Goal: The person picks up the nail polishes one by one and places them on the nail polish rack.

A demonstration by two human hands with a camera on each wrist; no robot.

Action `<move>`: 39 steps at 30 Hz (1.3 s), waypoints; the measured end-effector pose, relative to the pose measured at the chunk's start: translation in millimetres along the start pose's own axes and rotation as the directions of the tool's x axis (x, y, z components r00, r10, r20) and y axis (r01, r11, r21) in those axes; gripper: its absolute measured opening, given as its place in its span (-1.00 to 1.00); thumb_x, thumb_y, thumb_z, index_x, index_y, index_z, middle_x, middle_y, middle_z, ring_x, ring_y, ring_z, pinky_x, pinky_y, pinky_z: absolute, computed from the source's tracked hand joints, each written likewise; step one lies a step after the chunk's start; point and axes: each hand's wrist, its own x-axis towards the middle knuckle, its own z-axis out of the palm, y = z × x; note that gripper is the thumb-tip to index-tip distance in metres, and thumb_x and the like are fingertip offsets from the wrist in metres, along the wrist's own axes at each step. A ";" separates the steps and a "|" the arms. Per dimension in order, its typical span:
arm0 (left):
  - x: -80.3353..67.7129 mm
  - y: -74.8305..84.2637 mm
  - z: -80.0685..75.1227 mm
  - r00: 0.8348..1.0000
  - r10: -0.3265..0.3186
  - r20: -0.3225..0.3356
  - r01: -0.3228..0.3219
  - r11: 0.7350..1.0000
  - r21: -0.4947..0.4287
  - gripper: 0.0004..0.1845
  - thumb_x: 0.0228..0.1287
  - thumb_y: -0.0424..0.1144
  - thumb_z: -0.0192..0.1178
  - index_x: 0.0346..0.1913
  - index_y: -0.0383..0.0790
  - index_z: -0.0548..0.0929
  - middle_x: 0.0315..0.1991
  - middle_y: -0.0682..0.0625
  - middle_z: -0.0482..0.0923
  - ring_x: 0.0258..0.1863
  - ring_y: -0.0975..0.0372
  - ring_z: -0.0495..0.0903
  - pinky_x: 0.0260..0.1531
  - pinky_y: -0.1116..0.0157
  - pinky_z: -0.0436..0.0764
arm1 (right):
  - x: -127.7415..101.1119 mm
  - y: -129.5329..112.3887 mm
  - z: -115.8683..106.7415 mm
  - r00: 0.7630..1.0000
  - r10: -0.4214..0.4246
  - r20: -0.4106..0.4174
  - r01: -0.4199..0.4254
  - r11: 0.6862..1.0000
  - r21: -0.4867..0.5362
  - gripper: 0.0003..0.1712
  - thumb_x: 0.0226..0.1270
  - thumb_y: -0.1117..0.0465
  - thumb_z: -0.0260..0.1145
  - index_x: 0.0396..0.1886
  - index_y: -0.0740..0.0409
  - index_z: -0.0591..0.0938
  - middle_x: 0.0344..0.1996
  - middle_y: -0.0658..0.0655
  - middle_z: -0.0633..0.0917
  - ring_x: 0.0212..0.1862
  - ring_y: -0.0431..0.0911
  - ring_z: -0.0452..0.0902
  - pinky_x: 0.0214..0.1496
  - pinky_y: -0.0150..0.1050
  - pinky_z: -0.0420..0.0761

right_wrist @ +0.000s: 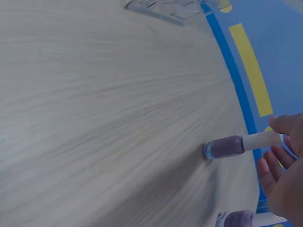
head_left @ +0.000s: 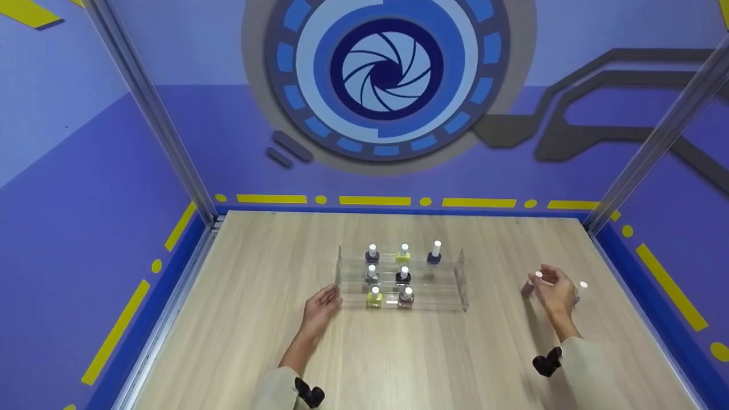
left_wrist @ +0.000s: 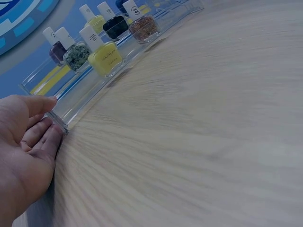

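Note:
A clear acrylic display rack with stepped tiers bears several nail polish bottles with white caps, among them a yellow one and a brown glittery one. At the rack's left end, my left hand grips the side panel between thumb and fingertips. Off to the right, my right hand is around the white cap of a standing purple nail polish bottle. Its thumb lies on one side of the cap and its loosely bent fingers on the other. Another purple bottle stands close by, partly hidden by that hand.
The wooden tabletop spreads around the rack. Blue and purple panels with yellow markings enclose the back and both sides, with metal posts at the corners. A rack corner shows at the top of the right wrist view.

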 end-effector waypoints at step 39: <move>0.0 -2.2 0.8 1.000 0.014 0.006 -0.014 0.999 -0.037 -0.41 0.46 -0.34 0.21 0.45 -0.47 0.35 0.47 -0.38 0.33 0.51 -0.18 0.30 0.44 0.09 0.50 | -5.4 -17.5 3.9 0.980 -0.175 0.093 0.161 0.978 0.133 -0.70 0.43 0.43 0.29 0.11 0.41 0.67 0.03 0.44 0.74 -0.20 -0.68 0.47 -0.10 -0.83 0.47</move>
